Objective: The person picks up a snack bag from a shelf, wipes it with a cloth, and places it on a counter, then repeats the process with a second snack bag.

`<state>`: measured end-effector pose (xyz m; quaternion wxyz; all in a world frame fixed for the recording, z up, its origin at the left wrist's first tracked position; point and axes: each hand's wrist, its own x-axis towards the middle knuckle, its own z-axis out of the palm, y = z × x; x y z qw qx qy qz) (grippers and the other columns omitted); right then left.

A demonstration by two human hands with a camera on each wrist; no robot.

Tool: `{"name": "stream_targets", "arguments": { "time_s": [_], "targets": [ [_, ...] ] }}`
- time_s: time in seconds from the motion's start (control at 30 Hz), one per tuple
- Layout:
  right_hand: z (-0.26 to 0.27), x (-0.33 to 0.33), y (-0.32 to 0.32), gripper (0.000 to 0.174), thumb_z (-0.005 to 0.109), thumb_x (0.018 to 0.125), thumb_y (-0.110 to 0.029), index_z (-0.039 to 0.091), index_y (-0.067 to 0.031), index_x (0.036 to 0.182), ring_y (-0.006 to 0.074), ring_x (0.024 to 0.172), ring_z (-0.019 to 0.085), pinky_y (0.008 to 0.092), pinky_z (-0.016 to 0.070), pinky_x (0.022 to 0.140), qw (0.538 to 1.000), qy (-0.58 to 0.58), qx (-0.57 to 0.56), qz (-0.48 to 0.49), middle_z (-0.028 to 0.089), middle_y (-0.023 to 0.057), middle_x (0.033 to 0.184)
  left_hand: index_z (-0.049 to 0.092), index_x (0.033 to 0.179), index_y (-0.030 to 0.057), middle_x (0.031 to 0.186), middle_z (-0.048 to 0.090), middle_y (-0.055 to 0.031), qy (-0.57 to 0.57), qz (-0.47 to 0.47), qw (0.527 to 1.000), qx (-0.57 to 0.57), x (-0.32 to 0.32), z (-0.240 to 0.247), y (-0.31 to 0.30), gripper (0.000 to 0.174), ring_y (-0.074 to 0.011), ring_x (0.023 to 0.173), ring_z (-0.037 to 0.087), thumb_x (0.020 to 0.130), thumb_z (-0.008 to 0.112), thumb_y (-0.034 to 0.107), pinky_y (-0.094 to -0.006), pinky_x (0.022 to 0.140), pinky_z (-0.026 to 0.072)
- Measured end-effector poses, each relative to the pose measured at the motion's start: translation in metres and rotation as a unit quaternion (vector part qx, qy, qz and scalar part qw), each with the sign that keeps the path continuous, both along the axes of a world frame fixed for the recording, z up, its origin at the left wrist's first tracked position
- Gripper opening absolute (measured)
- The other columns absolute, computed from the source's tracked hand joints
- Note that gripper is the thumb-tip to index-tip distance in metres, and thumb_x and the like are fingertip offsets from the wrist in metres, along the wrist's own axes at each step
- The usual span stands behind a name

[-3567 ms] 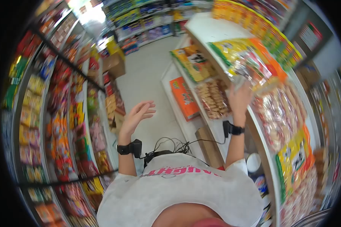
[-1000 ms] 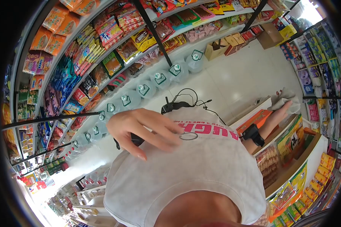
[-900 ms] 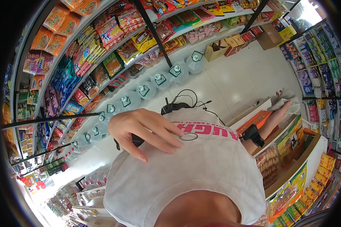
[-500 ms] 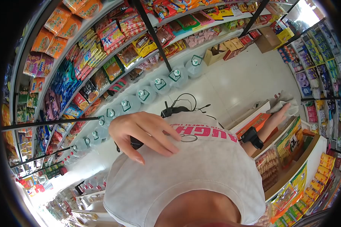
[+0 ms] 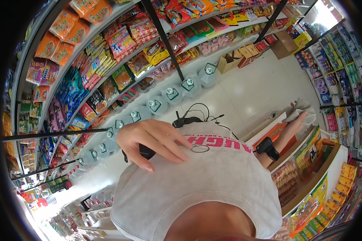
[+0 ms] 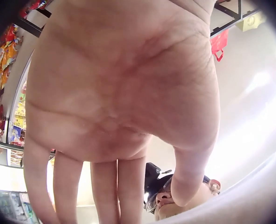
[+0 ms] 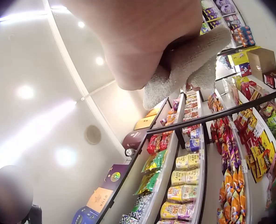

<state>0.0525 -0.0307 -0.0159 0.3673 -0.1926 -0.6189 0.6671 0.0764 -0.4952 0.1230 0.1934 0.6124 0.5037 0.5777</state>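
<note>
My left hand (image 5: 153, 140) is raised in front of the white shirt (image 5: 197, 172), fingers relaxed and slightly spread, holding nothing. The left wrist view shows its bare palm (image 6: 119, 84) with the fingers extended. Out to the right, my right hand (image 5: 297, 123) grips a crumpled grey cloth (image 5: 309, 114) above the end of a low white shelf unit (image 5: 269, 126). In the right wrist view the cloth (image 7: 184, 67) is bunched between the thumb and the fingers, which are partly hidden behind it.
Large clear water bottles (image 5: 173, 94) line the floor below a long snack shelf (image 5: 120, 60). Packaged biscuits (image 5: 284, 178) and a yellow bag (image 5: 309, 156) lie on the low unit at right. A cardboard box (image 5: 283, 45) stands on the far floor.
Since the oldest frame, the view has turned, the right hand with the cloth has left the bagged snacks, and the left hand has come up before the chest. Over the last second, both barely move.
</note>
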Motion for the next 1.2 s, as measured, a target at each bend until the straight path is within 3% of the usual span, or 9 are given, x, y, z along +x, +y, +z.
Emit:
{"name": "stream_targets", "arguments": {
  "time_s": [0.53,0.83,0.93,1.2],
  "targets": [
    [0.003,-0.001,-0.019,0.053,0.045,0.106,-0.042,0.054,0.0036,0.131,0.0226,0.099,0.068,0.0331,0.0543,0.082,1.0,-0.003,-0.008,-0.013,0.067,0.0148,0.115,0.071,0.11,-0.0092,0.118,0.069,-0.019,-0.002,-0.009,1.0,-0.007,-0.015,0.0,-0.012,0.043,-0.0414,0.11,0.062,0.082,0.075,0.023,-0.045,0.089,0.052],
    [-0.001,-0.001,-0.015,0.053,0.045,0.106,-0.04,0.051,0.0039,0.134,0.026,0.102,0.068,0.0376,0.0567,0.085,1.0,0.002,-0.029,-0.007,0.066,0.017,0.115,0.071,0.112,-0.0079,0.119,0.069,-0.0175,-0.004,-0.024,1.0,-0.008,-0.025,-0.002,-0.013,0.044,-0.0401,0.11,0.062,0.083,0.075,0.025,-0.0444,0.089,0.0522],
    [0.003,0.0,-0.017,0.052,0.046,0.105,-0.04,0.05,0.003,0.135,0.0233,0.101,0.067,0.0339,0.0546,0.084,0.999,0.012,-0.029,-0.007,0.067,0.0155,0.115,0.071,0.112,-0.0076,0.118,0.069,-0.0171,-0.01,-0.028,1.0,-0.007,-0.029,-0.003,-0.013,0.044,-0.0399,0.11,0.062,0.083,0.075,0.025,-0.0444,0.089,0.0522],
    [0.0,0.001,-0.008,0.051,0.048,0.105,-0.037,0.049,0.0036,0.135,0.0238,0.1,0.068,0.0348,0.0548,0.087,0.999,-0.011,-0.023,-0.022,0.066,0.0162,0.116,0.071,0.113,-0.0064,0.118,0.069,-0.016,-0.023,-0.04,0.999,-0.013,-0.036,-0.005,-0.002,0.043,-0.0396,0.11,0.062,0.082,0.077,0.023,-0.0439,0.09,0.0524]
  ]
}}
